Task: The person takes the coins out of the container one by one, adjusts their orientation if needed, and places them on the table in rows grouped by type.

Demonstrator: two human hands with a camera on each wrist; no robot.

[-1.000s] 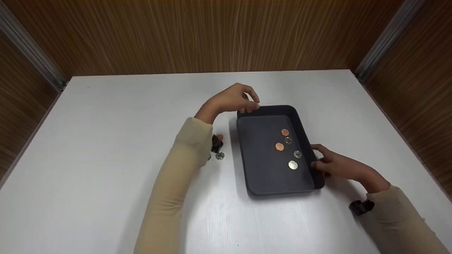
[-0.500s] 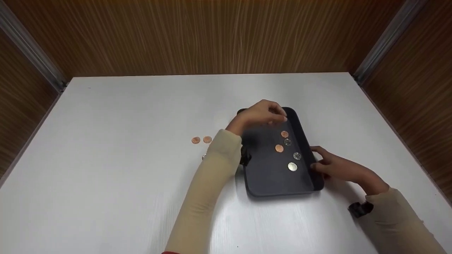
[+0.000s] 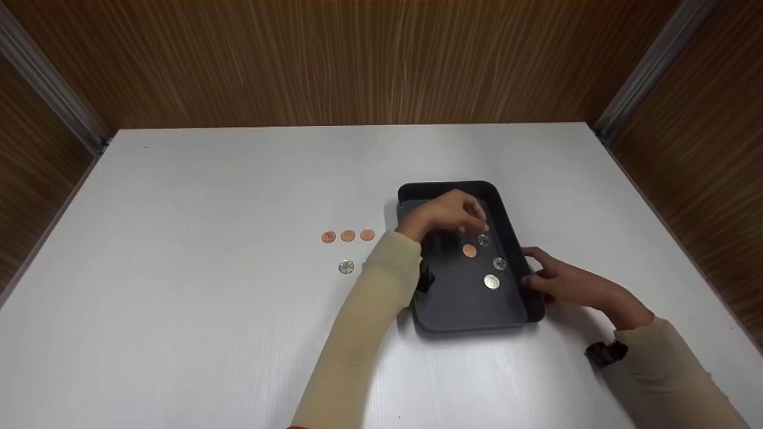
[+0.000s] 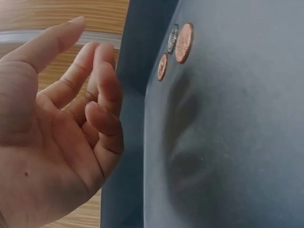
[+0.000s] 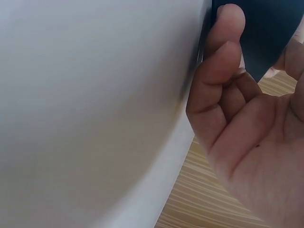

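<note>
Left hand hovers low over the far half of the dark tray, fingers loosely curled and slightly apart; the left wrist view shows them holding nothing, palm open toward the tray floor. It reaches down at the copper coin and the small silver coin beside it, probably to take one; no contact can be seen. Two more silver coins lie nearer the right wall. Right hand rests against the tray's right rim, fingers straight and pressed on the outer wall in the right wrist view, most likely bracing the tray so it does not slide while the other hand picks. On the white worktop, left of the tray, three copper coins lie in a row, with one silver coin below them; the grouping suggests sorting by colour. Against half a second ago: the left hand has dropped from the far rim deeper into the tray, and now covers the spot where the farther copper coin showed. With the sleeve shifted, a third copper coin shows in the row where only two were visible. Right hand and tray unchanged.
</note>
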